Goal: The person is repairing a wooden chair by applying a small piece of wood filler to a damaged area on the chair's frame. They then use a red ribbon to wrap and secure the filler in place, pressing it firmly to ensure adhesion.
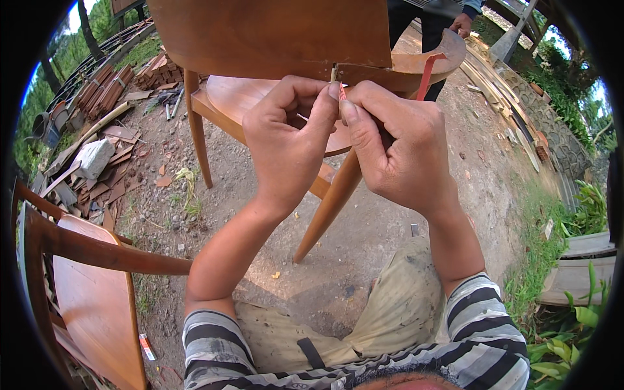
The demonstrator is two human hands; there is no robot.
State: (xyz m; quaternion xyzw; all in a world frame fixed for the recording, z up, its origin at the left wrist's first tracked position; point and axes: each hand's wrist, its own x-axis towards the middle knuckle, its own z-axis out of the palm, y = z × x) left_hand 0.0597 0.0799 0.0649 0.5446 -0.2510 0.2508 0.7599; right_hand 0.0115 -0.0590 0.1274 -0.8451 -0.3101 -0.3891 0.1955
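Note:
In front of me stands a brown wooden chair, its curved backrest toward me. A gap shows at the lower edge of the backrest, with a small pale piece upright in it. Just below, my left hand and my right hand meet, thumbs and forefingers pinched on a small red-and-white strip. A thin white bit shows by the curled fingers of my left hand; what it is I cannot make out. A red band hangs over the chair's curved rail behind my right hand.
Another person's hand rests at the rail's far right end. A second wooden chair stands at left, beside a small orange-and-white tube on the ground. Scrap wood and a white block lie far left; long planks lie right.

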